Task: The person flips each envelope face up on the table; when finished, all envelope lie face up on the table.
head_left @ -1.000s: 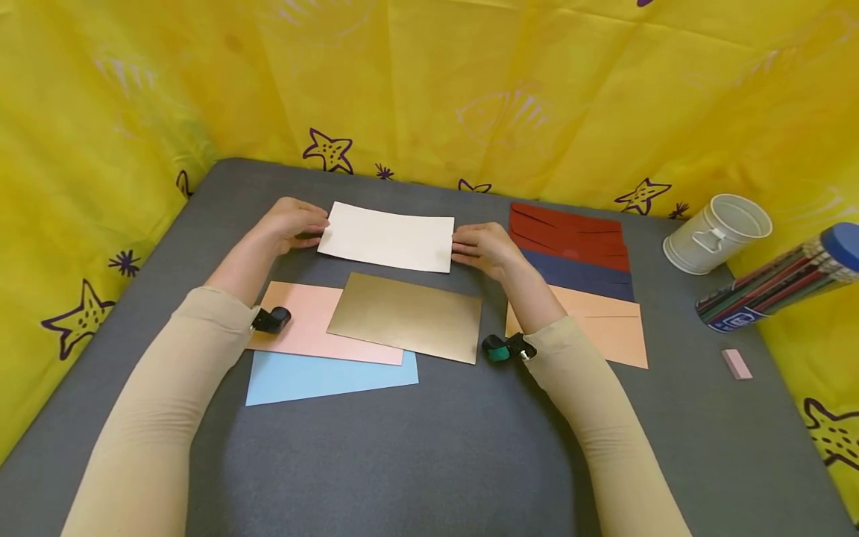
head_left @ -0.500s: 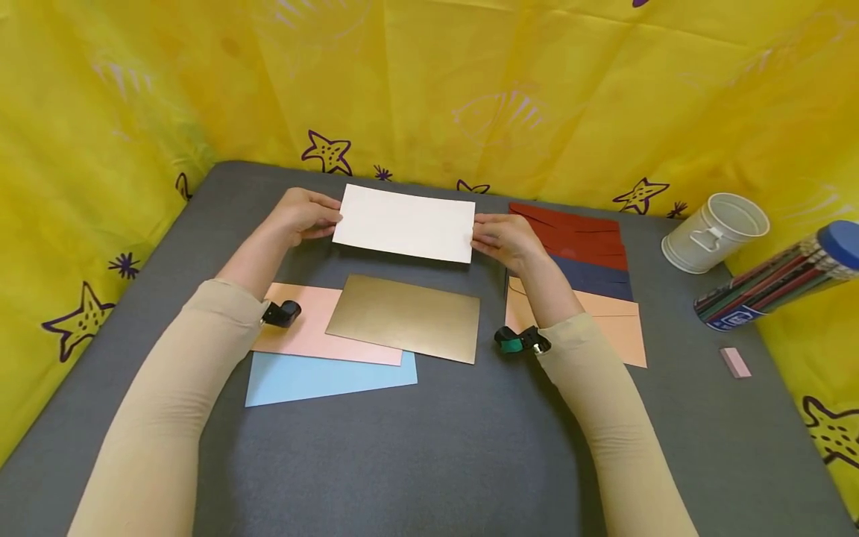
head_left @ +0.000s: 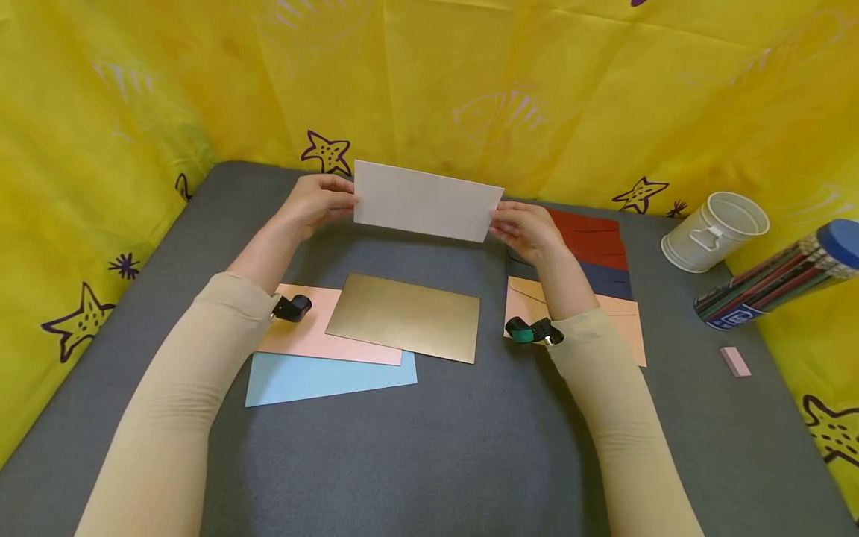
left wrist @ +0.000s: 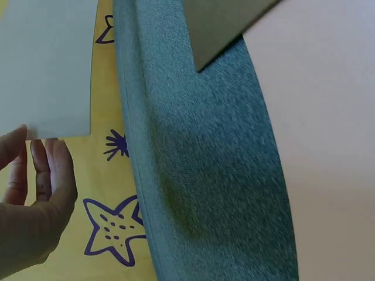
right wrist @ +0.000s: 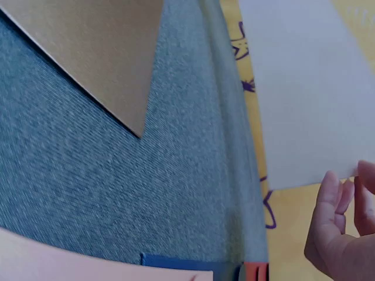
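A white card is held up off the grey table, tilted toward me. My left hand pinches its left short edge and my right hand pinches its right short edge. The left wrist view shows the card above my left fingers. The right wrist view shows the card with my right fingers at its corner. Below the card a gold card lies flat on the table.
A pink card and a light blue card lie under the gold one. Red, navy and orange envelopes are stacked right. A white cup, a pencil tube and a pink eraser sit far right. Yellow cloth walls the table.
Both hands have lifted the white card off the table and moved it up and away, tilting it more upright.
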